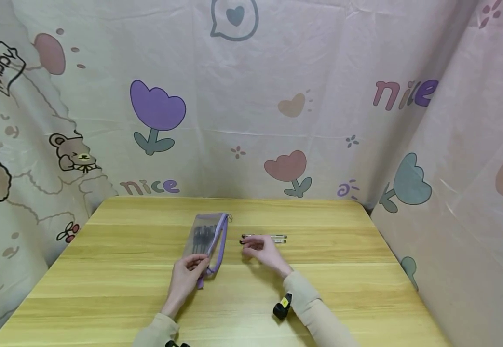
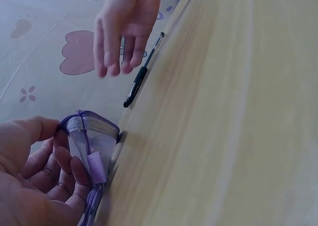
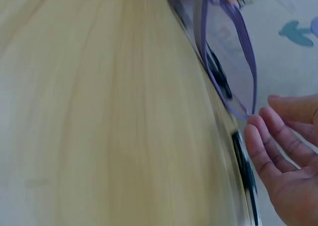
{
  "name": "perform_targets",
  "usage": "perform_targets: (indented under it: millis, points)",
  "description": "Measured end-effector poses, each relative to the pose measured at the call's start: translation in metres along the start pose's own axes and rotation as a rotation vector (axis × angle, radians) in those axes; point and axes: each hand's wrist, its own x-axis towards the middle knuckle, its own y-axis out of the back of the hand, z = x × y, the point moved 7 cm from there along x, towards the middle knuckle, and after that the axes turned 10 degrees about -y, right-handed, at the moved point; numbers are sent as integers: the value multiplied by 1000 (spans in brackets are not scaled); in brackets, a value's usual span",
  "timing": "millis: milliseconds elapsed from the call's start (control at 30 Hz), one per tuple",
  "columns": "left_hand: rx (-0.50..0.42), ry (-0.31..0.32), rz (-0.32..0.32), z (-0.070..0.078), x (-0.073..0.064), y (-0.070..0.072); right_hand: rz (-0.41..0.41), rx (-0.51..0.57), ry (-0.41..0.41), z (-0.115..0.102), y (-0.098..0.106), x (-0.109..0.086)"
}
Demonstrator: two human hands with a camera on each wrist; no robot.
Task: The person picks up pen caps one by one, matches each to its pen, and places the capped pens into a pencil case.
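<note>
A see-through mesh pencil case [image 1: 189, 243] with purple zip edging lies on the table, its mouth spread apart on the right side. Several dark pens [image 1: 204, 237] show through the mesh. My left hand [image 1: 186, 277] pinches the case's near edge between thumb and fingers; in the left wrist view, a purple tab [image 2: 97, 167] hangs by those fingers. My right hand [image 1: 263, 250], holding nothing, hovers just in front of two black-capped clear pens [image 1: 280, 236] lying side by side to the right of the case. Its fingers [image 3: 271, 146] are relaxed and slightly bent.
The wooden table [image 1: 342, 279] ends at the back against a patterned curtain [image 1: 234, 96], which also hangs along both sides. A black wrist camera [image 1: 282, 307] sits on the right sleeve.
</note>
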Motion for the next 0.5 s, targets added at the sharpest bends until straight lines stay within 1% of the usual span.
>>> perform_targets:
  millis: [167,333,400,500]
  points:
    - [0,-1,1,0,0,0,82,-6,23,8,25,-6]
    - [7,-11,-9,1,-1,0,173,-48,14,16,47,-7]
    - [12,-16,-14,1,-2,0,197,-74,7,19,54,-7]
    - [13,-12,-12,2,-2,1,207,-107,-6,22,61,-5]
